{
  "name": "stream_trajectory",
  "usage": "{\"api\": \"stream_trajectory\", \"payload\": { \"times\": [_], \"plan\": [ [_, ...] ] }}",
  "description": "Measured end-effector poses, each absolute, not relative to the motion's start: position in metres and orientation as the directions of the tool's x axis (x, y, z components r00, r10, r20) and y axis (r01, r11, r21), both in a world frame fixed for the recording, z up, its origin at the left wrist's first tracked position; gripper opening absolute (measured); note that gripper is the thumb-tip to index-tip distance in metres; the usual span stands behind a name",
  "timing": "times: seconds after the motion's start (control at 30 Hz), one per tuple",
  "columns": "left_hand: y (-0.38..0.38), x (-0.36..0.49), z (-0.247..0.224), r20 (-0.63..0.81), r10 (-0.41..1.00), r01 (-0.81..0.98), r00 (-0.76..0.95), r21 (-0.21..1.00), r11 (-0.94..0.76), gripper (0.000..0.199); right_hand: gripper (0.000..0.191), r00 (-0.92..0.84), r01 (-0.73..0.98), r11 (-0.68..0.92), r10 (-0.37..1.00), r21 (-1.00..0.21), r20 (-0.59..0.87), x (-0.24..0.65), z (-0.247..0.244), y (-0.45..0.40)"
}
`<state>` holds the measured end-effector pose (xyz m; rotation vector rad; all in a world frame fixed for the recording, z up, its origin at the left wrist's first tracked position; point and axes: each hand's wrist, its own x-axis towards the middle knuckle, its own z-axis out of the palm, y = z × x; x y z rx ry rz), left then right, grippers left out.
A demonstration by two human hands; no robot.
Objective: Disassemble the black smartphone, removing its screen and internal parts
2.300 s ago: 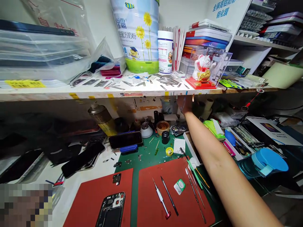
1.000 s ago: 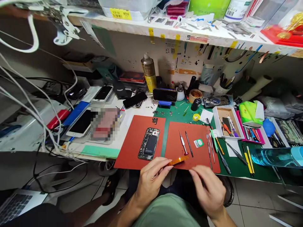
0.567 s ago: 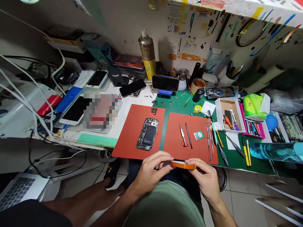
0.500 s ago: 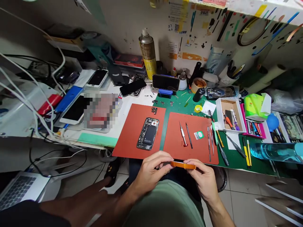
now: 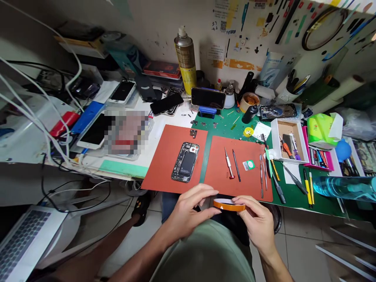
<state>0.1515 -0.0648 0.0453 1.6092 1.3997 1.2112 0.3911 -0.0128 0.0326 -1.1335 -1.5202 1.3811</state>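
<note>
A narrow roll of amber tape [image 5: 229, 205] is held just off the bench's front edge, its white inner ring showing. My right hand [image 5: 255, 215] pinches its right side between thumb and fingers. At the left side of the roll, my left hand [image 5: 194, 205] has its thumb and fingers spread apart. The thumb tip lies close to the roll's edge; whether it touches, I cannot tell. Beyond my hands an opened phone [image 5: 185, 162], its battery and circuit board exposed, lies on the left red mat [image 5: 158, 160]. A small dark part [image 5: 193, 133] sits above the phone.
The right red mat [image 5: 217, 172] bears a screwdriver [image 5: 229, 162], a dark pry stick [image 5: 236, 165] and tweezers [image 5: 261, 176]. A spray can [image 5: 185, 60] and a propped phone [image 5: 208, 98] stand at the back. A bottle [image 5: 343, 192] lies at the right edge. Cables [image 5: 38, 129] hang at left.
My left fingers have opened and come away from the tape roll, which now shows more of its inner ring. My right hand keeps its pinch. The view has shifted slightly.
</note>
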Motion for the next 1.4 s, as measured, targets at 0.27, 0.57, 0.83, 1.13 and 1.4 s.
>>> {"api": "stream_trajectory", "payload": {
  "times": [0.27,0.57,0.83,1.13,1.4],
  "plan": [
    [-0.066,0.152,0.043,0.202,0.979,0.293,-0.01,0.937,-0.19,0.009,0.015,-0.309,0.029,-0.19,0.932,-0.981,-0.189,0.385,0.02,-0.022],
    [-0.071,0.152,0.046,0.203,0.978,0.38,0.054,0.901,-0.208,0.018,0.013,-0.342,0.255,0.181,0.936,-0.95,0.087,0.39,0.039,-0.01],
    [-0.065,0.149,0.043,0.221,0.975,0.344,-0.016,0.917,-0.202,0.012,0.011,-0.334,0.241,0.209,0.935,-0.948,0.121,0.383,0.047,-0.012],
    [-0.065,0.15,0.043,0.239,0.97,0.354,-0.047,0.912,-0.208,0.016,0.015,-0.367,0.263,0.217,0.924,-0.94,0.111,0.383,0.054,-0.012],
    [-0.065,0.149,0.044,0.228,0.974,0.367,-0.021,0.908,-0.204,0.013,0.012,-0.529,0.281,0.182,0.848,-0.942,0.006,0.38,0.074,-0.001]
  ]
}}
